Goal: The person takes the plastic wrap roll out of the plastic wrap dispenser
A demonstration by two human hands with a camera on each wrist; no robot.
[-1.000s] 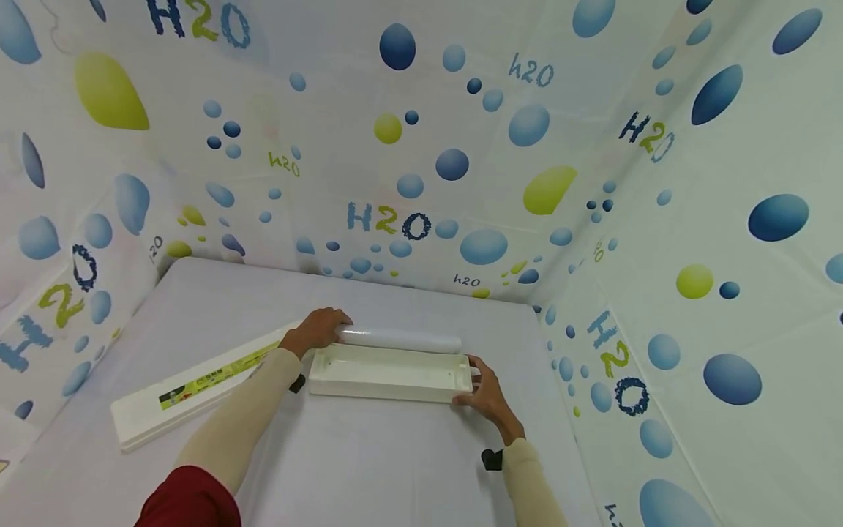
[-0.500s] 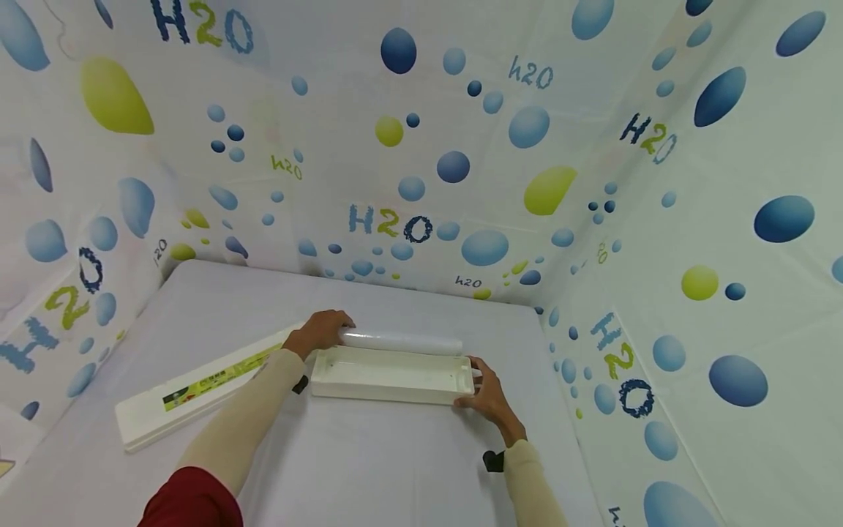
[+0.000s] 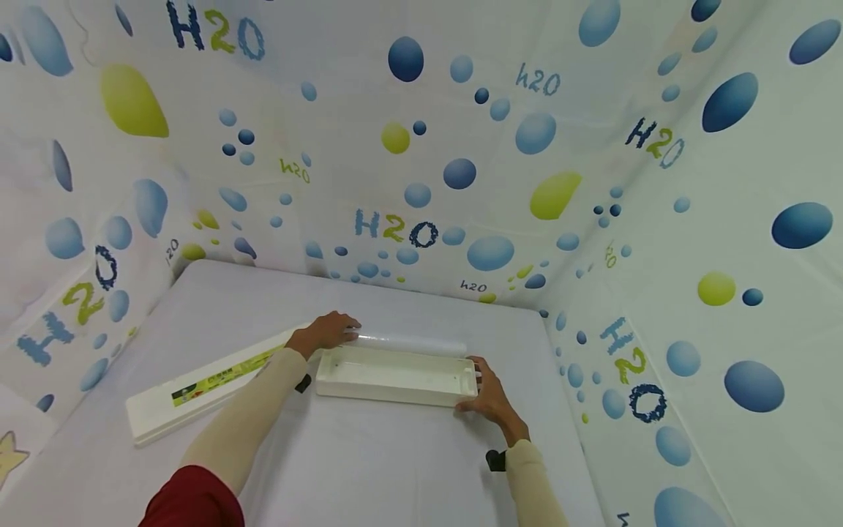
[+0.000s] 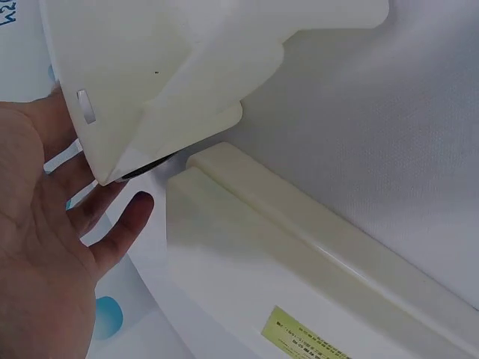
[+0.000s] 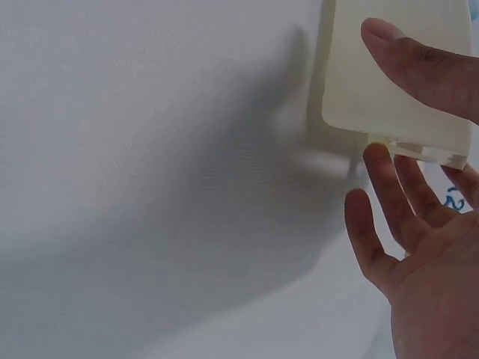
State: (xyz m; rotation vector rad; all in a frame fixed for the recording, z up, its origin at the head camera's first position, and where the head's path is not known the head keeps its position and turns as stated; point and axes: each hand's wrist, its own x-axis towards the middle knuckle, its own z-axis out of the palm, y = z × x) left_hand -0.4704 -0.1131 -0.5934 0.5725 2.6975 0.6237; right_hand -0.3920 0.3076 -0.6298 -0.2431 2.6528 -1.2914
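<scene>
Now steady: left hand [image 3: 324,333] wrapped over the roll [image 3: 411,342] just behind the tray [image 3: 395,375] mid-table; right hand [image 3: 489,395] pinching the tray's right end. Lower evenly, ends level.

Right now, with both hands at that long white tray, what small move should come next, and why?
Probably lower the roll into the tray. The left hand holds the roll's end just behind the open tray, while the right hand steadies the tray's other end.
</scene>
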